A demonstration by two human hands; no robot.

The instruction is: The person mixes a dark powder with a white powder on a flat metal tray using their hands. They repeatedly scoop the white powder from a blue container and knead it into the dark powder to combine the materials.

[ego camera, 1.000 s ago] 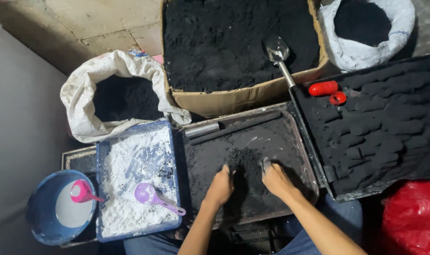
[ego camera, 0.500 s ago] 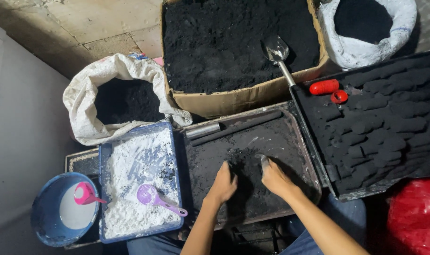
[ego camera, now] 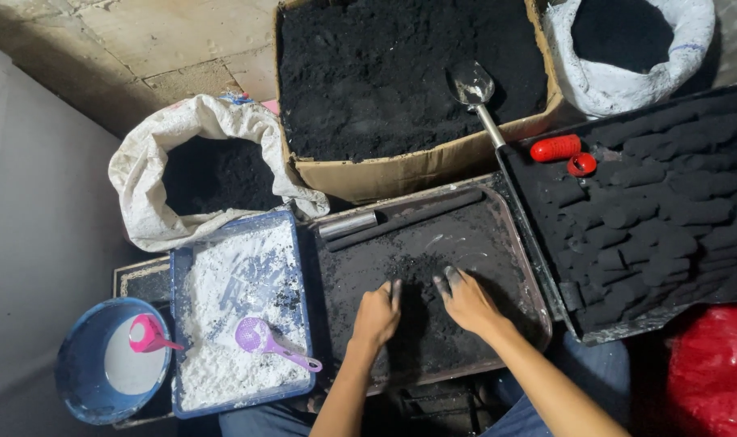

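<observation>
My left hand (ego camera: 378,311) and right hand (ego camera: 464,298), fingers loosely apart and gripping nothing, press the black powder (ego camera: 413,271) lying between and under them in the metal tray (ego camera: 538,316).

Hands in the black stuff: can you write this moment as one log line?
left hand: open, pressing black powder | right hand: open, fingers spread in powder | metal tray: holds powder, rod at back

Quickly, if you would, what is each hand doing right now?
Left hand: loosely curled, pressing into the black powder on the metal tray, holding nothing.
Right hand: open, fingers spread on the powder.
</observation>
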